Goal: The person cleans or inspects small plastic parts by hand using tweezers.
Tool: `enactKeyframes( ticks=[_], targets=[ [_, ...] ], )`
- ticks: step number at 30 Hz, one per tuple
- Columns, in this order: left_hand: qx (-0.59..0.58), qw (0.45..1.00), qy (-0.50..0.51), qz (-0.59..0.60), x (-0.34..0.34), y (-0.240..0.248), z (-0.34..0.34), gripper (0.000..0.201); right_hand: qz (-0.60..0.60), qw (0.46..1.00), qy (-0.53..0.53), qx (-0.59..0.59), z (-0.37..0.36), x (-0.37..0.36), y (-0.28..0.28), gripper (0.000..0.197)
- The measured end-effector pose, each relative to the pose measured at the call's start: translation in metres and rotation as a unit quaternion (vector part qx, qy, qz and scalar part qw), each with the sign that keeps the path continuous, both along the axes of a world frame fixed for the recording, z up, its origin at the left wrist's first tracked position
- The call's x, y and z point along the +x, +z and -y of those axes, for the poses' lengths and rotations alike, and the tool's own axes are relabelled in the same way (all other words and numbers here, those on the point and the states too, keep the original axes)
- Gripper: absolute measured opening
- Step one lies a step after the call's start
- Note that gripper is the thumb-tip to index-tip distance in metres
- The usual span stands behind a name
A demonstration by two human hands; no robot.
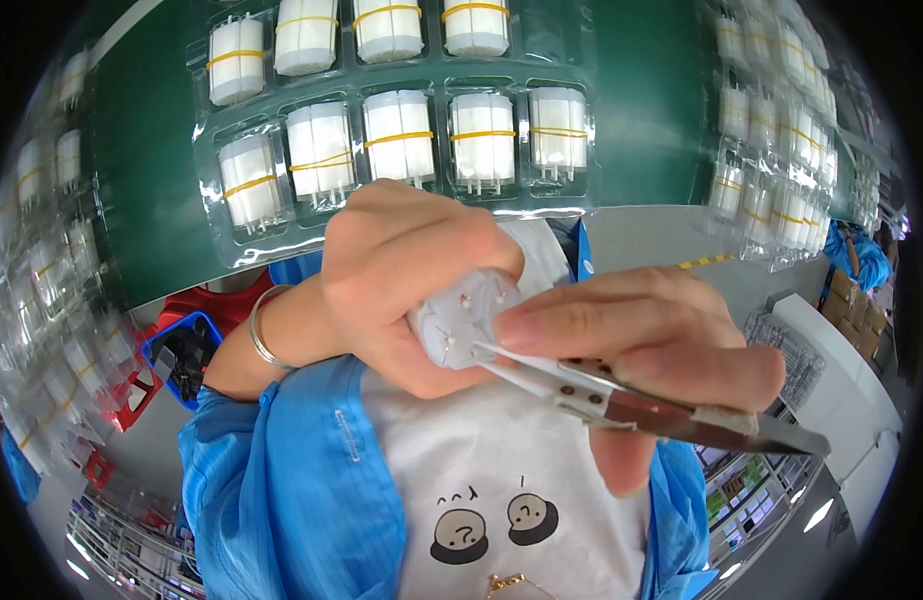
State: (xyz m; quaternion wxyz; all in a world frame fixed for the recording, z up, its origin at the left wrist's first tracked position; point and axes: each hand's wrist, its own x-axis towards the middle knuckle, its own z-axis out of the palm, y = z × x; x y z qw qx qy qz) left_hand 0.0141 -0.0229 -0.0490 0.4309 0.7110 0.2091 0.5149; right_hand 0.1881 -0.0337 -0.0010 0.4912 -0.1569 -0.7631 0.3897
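Note:
My left hand (407, 270) is closed around a bundle of white tubes (444, 335), whose end faces up with small metal pins or wire ends on it. My right hand (652, 335) pinches a pair of tweezers (607, 395) with pale tips and a dark red and metal body. The tips rest at or just above the bundle's end; whether they grip a pin I cannot make out. Beyond my hands, a clear plastic tray (550, 35) holds several similar white bundles (482, 140), each with a yellow rubber band around it.
The tray lies on a green tabletop (652, 110), its near edge just past my hands. Stacked clear trays of white bundles (782, 130) stand at the right, with more stacks (57, 290) at the left. Below the left side are a blue bin (160, 345) and a red stool (197, 300).

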Motion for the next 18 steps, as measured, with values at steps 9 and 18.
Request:
enactKeyframes(
  ticks=[9, 18],
  targets=[
    [0.055, 0.993, 0.109, 0.008, 0.008, -0.001, 0.002, 0.018, -0.026, 0.998, -0.027, -0.046, 0.004, -0.012, -0.003, 0.045],
    [0.074, 0.987, 0.139, -0.024, 0.007, 0.001, 0.003, 0.02, -0.073, 0.99, -0.056, -0.108, 0.013, -0.014, -0.009, 0.043]
  ],
)
